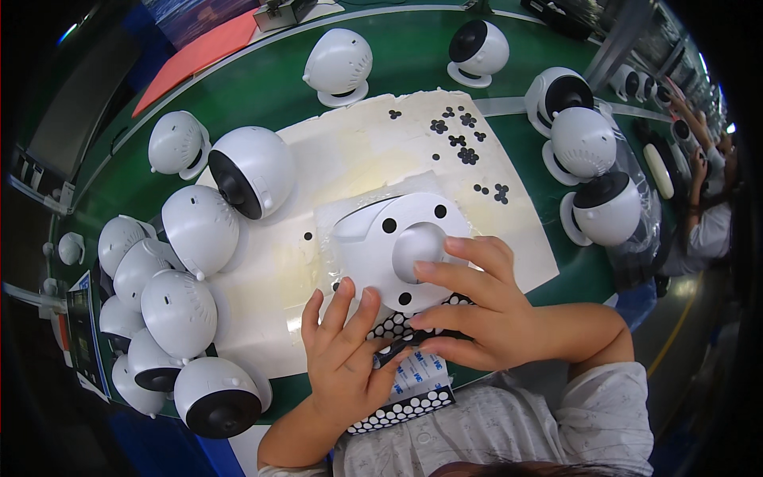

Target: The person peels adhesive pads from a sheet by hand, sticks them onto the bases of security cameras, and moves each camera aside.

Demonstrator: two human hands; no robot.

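Labels and wrapping on our green bench

We see a black-and-white honeycomb sticker sheet [401, 374] with a white printed backing under our hands, a dark printed card [82, 330] at the left table edge, clear plastic wrap [636, 199] around the white dome cameras on the right, and a red-orange flat sheet [199, 56] at top left.

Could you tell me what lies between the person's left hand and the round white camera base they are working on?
In the head view nothing lies between: the left hand fingertips rest against the near rim of the white camera base.
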